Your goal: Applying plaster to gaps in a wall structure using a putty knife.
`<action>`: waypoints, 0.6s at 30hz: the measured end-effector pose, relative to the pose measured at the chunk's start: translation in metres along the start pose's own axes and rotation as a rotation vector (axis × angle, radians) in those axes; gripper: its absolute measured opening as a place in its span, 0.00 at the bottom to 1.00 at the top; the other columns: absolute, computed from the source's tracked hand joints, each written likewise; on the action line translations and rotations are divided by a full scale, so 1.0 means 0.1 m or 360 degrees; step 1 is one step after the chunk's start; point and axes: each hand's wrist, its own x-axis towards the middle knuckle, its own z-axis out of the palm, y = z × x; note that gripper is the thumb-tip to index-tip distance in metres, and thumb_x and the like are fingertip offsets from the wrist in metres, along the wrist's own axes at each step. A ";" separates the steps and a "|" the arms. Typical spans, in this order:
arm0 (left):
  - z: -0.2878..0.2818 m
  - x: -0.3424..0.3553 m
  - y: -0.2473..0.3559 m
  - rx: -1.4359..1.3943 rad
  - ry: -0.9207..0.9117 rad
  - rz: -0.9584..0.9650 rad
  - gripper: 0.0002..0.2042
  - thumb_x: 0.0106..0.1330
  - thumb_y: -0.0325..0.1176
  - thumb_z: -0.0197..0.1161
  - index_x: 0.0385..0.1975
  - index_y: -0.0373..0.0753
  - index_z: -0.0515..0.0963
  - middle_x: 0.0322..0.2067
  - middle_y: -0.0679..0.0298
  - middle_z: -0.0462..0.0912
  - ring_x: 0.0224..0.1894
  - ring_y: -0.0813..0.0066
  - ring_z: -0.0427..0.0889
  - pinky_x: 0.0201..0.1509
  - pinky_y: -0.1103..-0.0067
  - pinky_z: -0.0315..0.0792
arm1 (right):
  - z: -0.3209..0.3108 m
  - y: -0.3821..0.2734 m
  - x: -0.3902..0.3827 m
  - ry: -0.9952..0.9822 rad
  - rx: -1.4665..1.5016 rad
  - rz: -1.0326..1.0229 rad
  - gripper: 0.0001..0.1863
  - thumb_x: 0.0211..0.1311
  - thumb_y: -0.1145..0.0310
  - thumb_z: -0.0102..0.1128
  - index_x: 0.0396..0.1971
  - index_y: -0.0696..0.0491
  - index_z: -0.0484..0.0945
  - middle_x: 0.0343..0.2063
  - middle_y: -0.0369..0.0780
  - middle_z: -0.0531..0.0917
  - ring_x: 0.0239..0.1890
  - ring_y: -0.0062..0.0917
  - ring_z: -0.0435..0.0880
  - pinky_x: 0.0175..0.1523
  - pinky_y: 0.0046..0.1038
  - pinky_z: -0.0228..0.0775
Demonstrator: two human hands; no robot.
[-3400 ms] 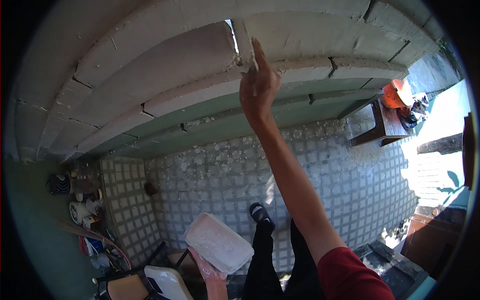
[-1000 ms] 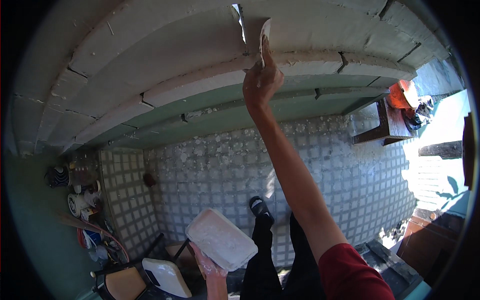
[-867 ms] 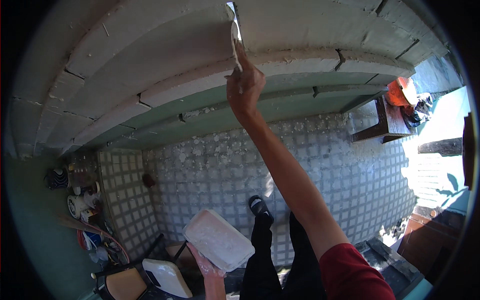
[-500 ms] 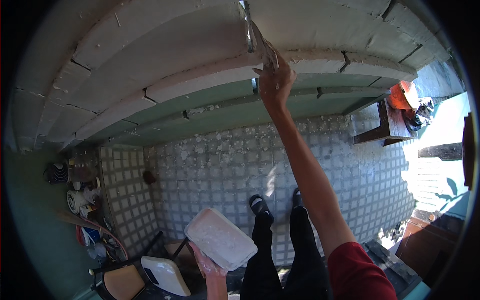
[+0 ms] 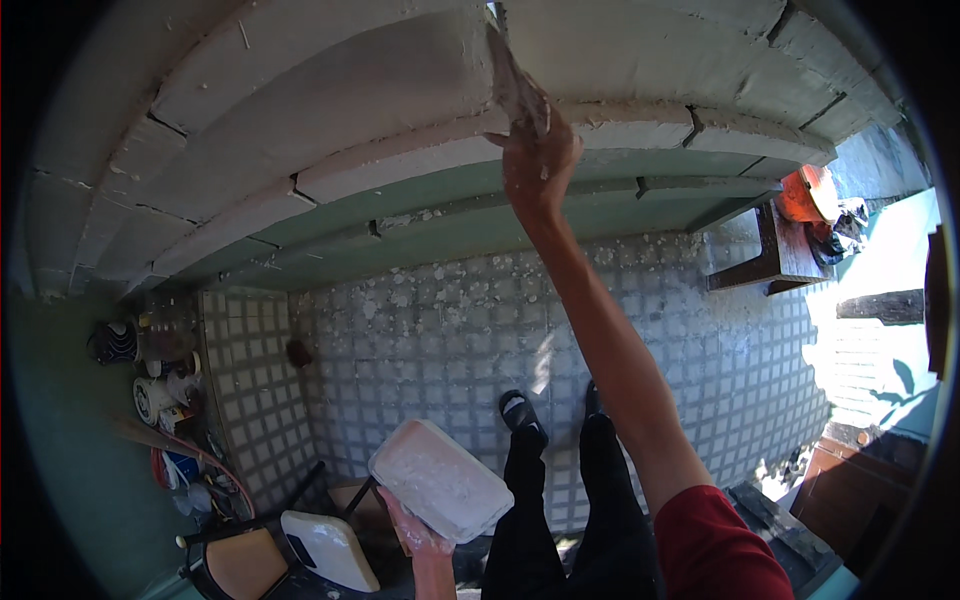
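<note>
1. My right hand [image 5: 540, 160] is raised beyond the far edge of the floor [image 5: 430, 360], its grip closed on a scraper [image 5: 509, 75] smeared with pale paste.
2. I have the scraper tilted, upper end leaning left, at a narrow bright gap [image 5: 494, 10] between pale panels [image 5: 370, 85]; from here I can't tell whether its blade touches them.
3. My left hand [image 5: 418, 530] has its grip on a pale rectangular tray [image 5: 480, 518], supporting it along the lower left side, with some fingers hidden underneath. I hold the tray tilted above the near part of the floor, beside my black trousers [image 5: 515, 520], and it carries whitish residue.
4. Whitish spots are scattered over the floor tiles, thickest along the far edge. I see a dark sandal [image 5: 522, 412] on my left foot.
5. By the floor's far right corner stands a low wooden counter [image 5: 785, 250]. An orange bucket [image 5: 806, 193] sits toward its far edge, with a black bag [image 5: 828, 242] near its right edge.
6. Near the floor's near left corner I have a tan-seated chair [image 5: 245, 563], a white slab [image 5: 330, 550] just beside it.
</note>
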 end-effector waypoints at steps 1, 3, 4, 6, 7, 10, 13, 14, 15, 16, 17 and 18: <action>-0.03 0.01 -0.01 -0.0011 -0.0026 -0.0004 0.36 0.65 0.66 0.45 0.68 0.50 0.56 0.65 0.62 0.62 0.64 0.54 0.66 0.62 0.56 0.67 | -0.06 0.03 0.06 -0.0002 0.0000 -0.0007 0.23 0.53 0.82 0.45 0.51 0.61 0.76 0.33 0.50 0.84 0.34 0.27 0.85 0.35 0.26 0.79; -0.01 0.00 -0.03 -0.0029 -0.0063 -0.0024 0.37 0.64 0.66 0.46 0.68 0.50 0.54 0.66 0.62 0.61 0.65 0.54 0.64 0.62 0.55 0.67 | -0.25 0.11 0.26 0.0343 -0.0223 -0.0078 0.24 0.51 0.82 0.46 0.52 0.61 0.75 0.32 0.49 0.84 0.33 0.28 0.86 0.35 0.30 0.78; 0.02 -0.02 -0.04 -0.0032 -0.0060 -0.0020 0.36 0.65 0.65 0.45 0.68 0.49 0.56 0.65 0.62 0.62 0.64 0.54 0.66 0.62 0.56 0.67 | -0.32 0.14 0.33 0.0341 -0.0225 -0.0087 0.24 0.51 0.82 0.46 0.52 0.61 0.75 0.32 0.49 0.84 0.33 0.28 0.86 0.35 0.30 0.78; 0.08 -0.05 -0.03 -0.0038 -0.0063 -0.0018 0.35 0.66 0.65 0.44 0.67 0.49 0.57 0.64 0.62 0.63 0.63 0.54 0.67 0.62 0.58 0.68 | -0.39 0.06 0.49 0.0437 -0.0361 -0.0317 0.28 0.48 0.84 0.47 0.54 0.59 0.75 0.33 0.50 0.84 0.29 0.33 0.86 0.34 0.34 0.76; 0.10 -0.05 -0.02 -0.0010 -0.0016 -0.0015 0.35 0.66 0.65 0.44 0.67 0.49 0.57 0.64 0.62 0.63 0.63 0.54 0.67 0.61 0.59 0.69 | -0.36 0.04 0.50 0.0438 -0.0363 -0.0326 0.28 0.48 0.84 0.47 0.54 0.59 0.75 0.33 0.50 0.84 0.29 0.33 0.86 0.34 0.34 0.76; 0.12 -0.01 -0.04 0.0003 -0.0024 -0.0011 0.35 0.67 0.64 0.43 0.67 0.48 0.57 0.64 0.62 0.64 0.62 0.54 0.68 0.61 0.59 0.69 | -0.08 -0.12 0.35 0.0212 -0.0957 -0.0042 0.35 0.40 0.86 0.48 0.56 0.56 0.74 0.39 0.54 0.83 0.28 0.45 0.84 0.36 0.37 0.75; 0.18 -0.03 -0.07 0.0001 -0.0032 -0.0051 0.35 0.67 0.64 0.43 0.67 0.48 0.57 0.64 0.62 0.64 0.62 0.54 0.68 0.60 0.60 0.70 | 0.02 -0.04 0.29 0.0161 -0.0818 -0.0677 0.33 0.43 0.85 0.50 0.56 0.52 0.76 0.28 0.53 0.81 0.20 0.37 0.77 0.29 0.32 0.71; 0.18 -0.05 -0.04 0.0010 0.0022 -0.0033 0.35 0.67 0.64 0.44 0.67 0.48 0.57 0.64 0.61 0.64 0.62 0.54 0.68 0.60 0.60 0.70 | 0.01 -0.08 0.23 0.0166 -0.0798 -0.0663 0.33 0.43 0.85 0.50 0.56 0.52 0.76 0.28 0.53 0.81 0.20 0.37 0.77 0.29 0.32 0.71; 0.18 -0.05 -0.03 0.0012 0.0016 -0.0028 0.35 0.67 0.64 0.44 0.67 0.48 0.57 0.64 0.61 0.64 0.62 0.54 0.68 0.60 0.60 0.70 | -0.09 -0.15 0.19 -0.0010 -0.0768 -0.0449 0.33 0.43 0.86 0.49 0.55 0.54 0.75 0.35 0.54 0.81 0.27 0.38 0.81 0.33 0.32 0.75; 0.16 -0.04 -0.03 0.0025 0.0029 -0.0014 0.35 0.67 0.64 0.44 0.67 0.48 0.57 0.64 0.61 0.63 0.62 0.54 0.68 0.60 0.60 0.70 | -0.19 -0.19 0.19 -0.0186 -0.0733 -0.0234 0.32 0.43 0.86 0.48 0.55 0.57 0.75 0.43 0.55 0.81 0.35 0.39 0.86 0.37 0.32 0.78; 0.16 -0.04 -0.04 0.0038 0.0037 -0.0005 0.35 0.67 0.64 0.44 0.67 0.48 0.57 0.64 0.61 0.63 0.62 0.54 0.68 0.60 0.59 0.70 | -0.32 -0.09 0.22 0.0006 -0.0628 -0.0084 0.30 0.46 0.85 0.48 0.54 0.57 0.75 0.41 0.54 0.82 0.35 0.35 0.86 0.36 0.31 0.78; 0.19 -0.03 -0.07 0.0037 0.0022 -0.0016 0.35 0.67 0.64 0.44 0.67 0.48 0.57 0.64 0.61 0.63 0.62 0.54 0.68 0.60 0.59 0.70 | -0.50 0.08 0.29 0.0196 -0.0530 0.0059 0.27 0.49 0.84 0.48 0.53 0.57 0.76 0.39 0.54 0.83 0.36 0.31 0.86 0.35 0.29 0.78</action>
